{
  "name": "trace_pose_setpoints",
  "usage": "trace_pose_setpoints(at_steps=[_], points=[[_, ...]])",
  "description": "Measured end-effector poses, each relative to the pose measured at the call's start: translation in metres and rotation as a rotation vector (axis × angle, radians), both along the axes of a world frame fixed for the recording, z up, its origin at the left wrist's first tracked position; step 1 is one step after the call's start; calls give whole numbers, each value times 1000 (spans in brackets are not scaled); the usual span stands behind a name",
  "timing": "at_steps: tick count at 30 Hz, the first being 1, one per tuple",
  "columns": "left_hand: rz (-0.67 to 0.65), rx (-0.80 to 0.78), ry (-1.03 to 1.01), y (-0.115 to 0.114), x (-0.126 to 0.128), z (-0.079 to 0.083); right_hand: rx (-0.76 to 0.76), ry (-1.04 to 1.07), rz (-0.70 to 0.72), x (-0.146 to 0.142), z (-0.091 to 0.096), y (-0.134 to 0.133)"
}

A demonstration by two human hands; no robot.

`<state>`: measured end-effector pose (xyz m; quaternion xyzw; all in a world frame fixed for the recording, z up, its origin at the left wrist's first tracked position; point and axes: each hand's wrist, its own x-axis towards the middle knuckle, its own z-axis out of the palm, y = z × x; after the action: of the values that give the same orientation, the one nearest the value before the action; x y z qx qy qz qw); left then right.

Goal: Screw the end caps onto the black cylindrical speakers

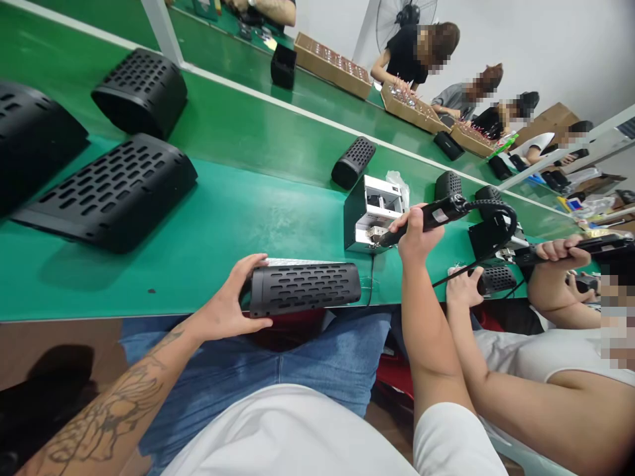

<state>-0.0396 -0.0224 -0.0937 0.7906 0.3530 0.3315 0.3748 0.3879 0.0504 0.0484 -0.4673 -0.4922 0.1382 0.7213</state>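
Note:
My left hand grips one end of a black slotted housing, thumb below and fingers above. The housing lies on its side at the table's front edge, over my lap. In my right hand is a black electric screwdriver with a cable at its rear end. Its tip points left, at the front of a small black-and-white screw feeder. Whether the tip touches a screw there is too small to tell.
Several more slotted housings stand on the green table at the left. Another housing is behind the feeder. At my right, a co-worker's hand holds a similar housing. People work by cardboard boxes across the bench.

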Motion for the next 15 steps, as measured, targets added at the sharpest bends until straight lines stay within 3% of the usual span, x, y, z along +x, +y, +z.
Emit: trace_pose_setpoints(at_steps=[5,10,12,15], points=[[26,23,-43,-4,4,-3,42,27,47,-16,19,-57],[33,16,-24,-6,7,2,79,-18,330,-46,32,-134],[33,34,-29,-6,7,3,84,-51,385,-58,29,-148],[34,68,-33,-5,7,2,103,-43,402,-70,19,-148]])
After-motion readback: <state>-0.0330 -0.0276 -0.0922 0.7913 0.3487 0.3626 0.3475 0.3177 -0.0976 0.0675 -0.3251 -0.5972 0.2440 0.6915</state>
